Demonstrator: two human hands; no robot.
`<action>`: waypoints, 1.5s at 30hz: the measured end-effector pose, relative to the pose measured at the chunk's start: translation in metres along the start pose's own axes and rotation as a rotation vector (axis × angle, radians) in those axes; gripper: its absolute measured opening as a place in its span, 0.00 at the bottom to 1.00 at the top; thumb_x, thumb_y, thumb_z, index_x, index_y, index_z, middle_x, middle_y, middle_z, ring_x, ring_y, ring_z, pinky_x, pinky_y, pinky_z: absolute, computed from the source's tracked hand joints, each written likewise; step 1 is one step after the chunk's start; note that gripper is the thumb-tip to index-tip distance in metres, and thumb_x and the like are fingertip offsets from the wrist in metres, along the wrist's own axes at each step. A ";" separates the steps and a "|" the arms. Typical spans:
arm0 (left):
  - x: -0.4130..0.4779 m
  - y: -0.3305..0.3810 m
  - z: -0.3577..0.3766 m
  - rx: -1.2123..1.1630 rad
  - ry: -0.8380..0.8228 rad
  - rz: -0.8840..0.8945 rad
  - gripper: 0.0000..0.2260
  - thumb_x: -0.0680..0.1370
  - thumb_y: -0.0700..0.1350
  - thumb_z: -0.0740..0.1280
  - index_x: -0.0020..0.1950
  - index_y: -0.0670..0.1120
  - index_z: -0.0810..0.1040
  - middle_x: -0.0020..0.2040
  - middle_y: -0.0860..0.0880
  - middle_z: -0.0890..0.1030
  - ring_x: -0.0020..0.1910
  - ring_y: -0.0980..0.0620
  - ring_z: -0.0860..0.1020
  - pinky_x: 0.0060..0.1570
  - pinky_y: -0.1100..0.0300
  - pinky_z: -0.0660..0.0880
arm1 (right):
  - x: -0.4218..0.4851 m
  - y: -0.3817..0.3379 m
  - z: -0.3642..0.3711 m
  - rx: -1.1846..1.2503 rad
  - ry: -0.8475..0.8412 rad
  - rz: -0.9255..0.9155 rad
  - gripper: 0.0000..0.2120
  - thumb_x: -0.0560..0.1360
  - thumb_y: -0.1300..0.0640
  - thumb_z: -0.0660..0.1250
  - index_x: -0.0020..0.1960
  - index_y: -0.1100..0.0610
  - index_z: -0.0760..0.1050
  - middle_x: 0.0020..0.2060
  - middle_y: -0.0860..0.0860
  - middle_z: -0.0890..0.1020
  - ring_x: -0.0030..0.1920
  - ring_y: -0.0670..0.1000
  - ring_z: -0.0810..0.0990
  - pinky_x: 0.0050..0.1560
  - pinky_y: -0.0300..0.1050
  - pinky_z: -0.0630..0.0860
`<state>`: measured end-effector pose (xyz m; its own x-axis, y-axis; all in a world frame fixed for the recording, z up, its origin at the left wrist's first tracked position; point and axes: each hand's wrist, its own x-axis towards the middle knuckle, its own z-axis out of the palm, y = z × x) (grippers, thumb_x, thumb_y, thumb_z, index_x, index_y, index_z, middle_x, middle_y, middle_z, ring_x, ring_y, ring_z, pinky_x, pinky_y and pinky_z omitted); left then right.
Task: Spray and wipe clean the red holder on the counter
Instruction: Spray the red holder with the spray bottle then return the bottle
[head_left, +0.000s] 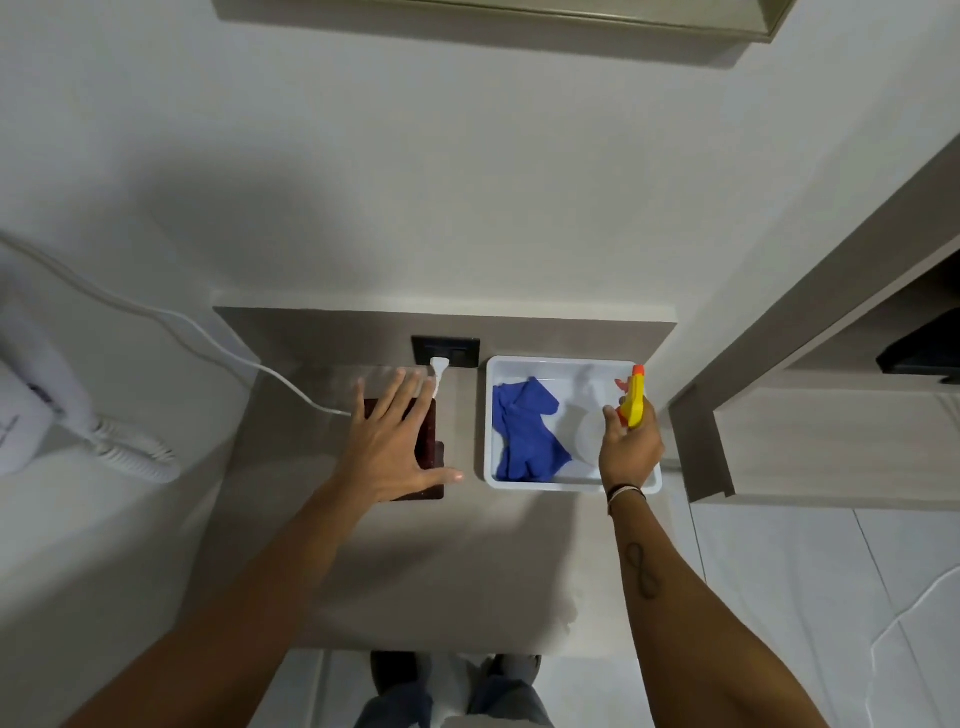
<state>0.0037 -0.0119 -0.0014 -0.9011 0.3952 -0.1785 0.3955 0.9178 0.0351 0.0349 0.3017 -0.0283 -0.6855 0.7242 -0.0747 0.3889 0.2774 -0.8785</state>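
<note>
The dark red holder (428, 436) lies flat on the beige counter (441, 561), left of a white tray (571, 486). My left hand (392, 441) is spread flat over the holder with fingers apart and covers most of it. My right hand (628, 447) is over the tray's right side, wrapped around a spray bottle (635, 400) with a yellow and orange trigger head and a pale body. A crumpled blue cloth (524, 434) lies in the left half of the tray.
A black wall socket (445, 351) with a white plug (438, 371) and cable sits just behind the holder. A white wall-mounted hair dryer (47, 410) with a coiled cord hangs at the left. A wooden shelf unit (810, 364) stands close on the right.
</note>
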 end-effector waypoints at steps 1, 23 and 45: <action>-0.002 -0.003 -0.001 -0.014 0.003 0.013 0.62 0.65 0.86 0.54 0.87 0.49 0.42 0.87 0.47 0.41 0.86 0.43 0.40 0.80 0.30 0.40 | 0.001 0.000 -0.001 0.005 0.003 0.006 0.22 0.84 0.57 0.70 0.77 0.57 0.74 0.70 0.55 0.83 0.67 0.59 0.83 0.73 0.63 0.77; -0.038 -0.114 -0.015 -0.614 0.030 0.167 0.52 0.60 0.48 0.89 0.80 0.46 0.68 0.75 0.50 0.71 0.72 0.54 0.68 0.69 0.59 0.66 | -0.168 -0.038 0.016 -0.043 -0.789 -0.291 0.19 0.86 0.52 0.67 0.76 0.50 0.77 0.47 0.42 0.83 0.49 0.34 0.82 0.56 0.29 0.74; -0.028 -0.128 -0.017 -0.530 -0.093 0.199 0.52 0.60 0.44 0.85 0.81 0.49 0.66 0.75 0.50 0.74 0.72 0.50 0.72 0.70 0.49 0.75 | -0.161 -0.007 0.066 -0.329 -0.785 -0.126 0.22 0.83 0.39 0.68 0.69 0.53 0.81 0.57 0.55 0.88 0.56 0.58 0.85 0.58 0.56 0.81</action>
<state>-0.0248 -0.1403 0.0158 -0.7896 0.5789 -0.2033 0.3908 0.7300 0.5606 0.1020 0.1421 -0.0413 -0.9156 0.0626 -0.3973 0.3566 0.5833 -0.7298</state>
